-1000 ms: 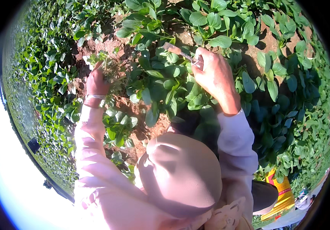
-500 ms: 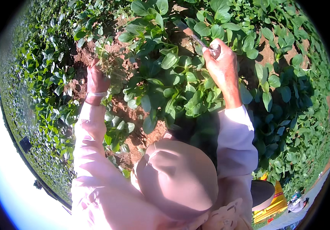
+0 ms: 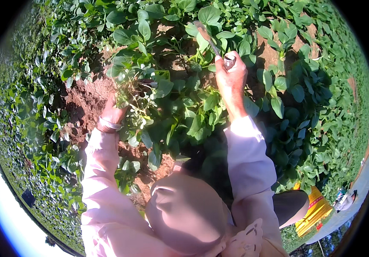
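Note:
My left hand (image 3: 115, 110), with a bracelet at the wrist, is closed round a bunch of pulled weeds (image 3: 138, 100) with thin pale stems and small leaves. The bunch hangs against the broad-leaved green plants (image 3: 193, 112) in the middle, and its leaves partly hide my fingers. To the right, my right hand (image 3: 232, 83) grips the handle of a hand weeder (image 3: 213, 44). Its thin metal shank and flat, soil-brown blade point up and to the left, over leaves at the far side. The blade's tip is partly lost among the foliage.
Reddish bare soil (image 3: 86, 96) shows between the rows left of my left hand. My bent knee (image 3: 189, 210) fills the lower middle. Dense crop spreads on both sides. At the lower right are a yellow cloth (image 3: 314, 212) and a distant person (image 3: 344, 200).
The view has shifted. My left hand has come nearer to me and inward with the weeds, closer to the middle plants. My right hand, still holding the hand weeder, is farther left and slightly nearer.

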`<state>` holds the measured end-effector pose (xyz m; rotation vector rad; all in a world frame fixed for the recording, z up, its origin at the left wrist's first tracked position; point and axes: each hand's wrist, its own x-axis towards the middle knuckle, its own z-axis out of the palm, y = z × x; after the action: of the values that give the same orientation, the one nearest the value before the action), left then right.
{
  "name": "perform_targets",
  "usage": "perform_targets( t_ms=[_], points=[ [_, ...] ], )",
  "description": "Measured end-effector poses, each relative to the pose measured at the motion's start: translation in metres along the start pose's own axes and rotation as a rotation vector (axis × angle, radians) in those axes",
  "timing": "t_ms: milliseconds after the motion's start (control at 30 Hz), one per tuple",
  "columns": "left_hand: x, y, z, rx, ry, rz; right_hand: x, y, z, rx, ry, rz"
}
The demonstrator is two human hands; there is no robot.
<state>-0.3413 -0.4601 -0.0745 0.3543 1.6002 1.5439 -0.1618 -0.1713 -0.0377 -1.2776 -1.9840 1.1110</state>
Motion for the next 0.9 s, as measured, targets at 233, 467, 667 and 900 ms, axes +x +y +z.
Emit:
perform_targets(
  t_ms=[233, 467, 667, 900],
  points=[
    [0.048, 0.056, 0.068, 0.636, -0.071, 0.256, -0.005, 0.043, -0.025, 0.174, 0.063, 0.222],
    [0.187, 0.058, 0.165, 1.180, -0.158, 0.637, -0.029, 0.019, -0.060, 0.475, -0.029, 0.462],
    [0.239, 0.006, 0.227, 1.079, -0.449, 0.620, -0.032, 0.028, -0.092, 0.374, 0.181, 0.210],
    [0.169, 0.010, 0.223, 1.287, -0.546, 0.894, 0.005, 0.023, -0.093, -0.045, -0.019, 0.021]
  ],
)
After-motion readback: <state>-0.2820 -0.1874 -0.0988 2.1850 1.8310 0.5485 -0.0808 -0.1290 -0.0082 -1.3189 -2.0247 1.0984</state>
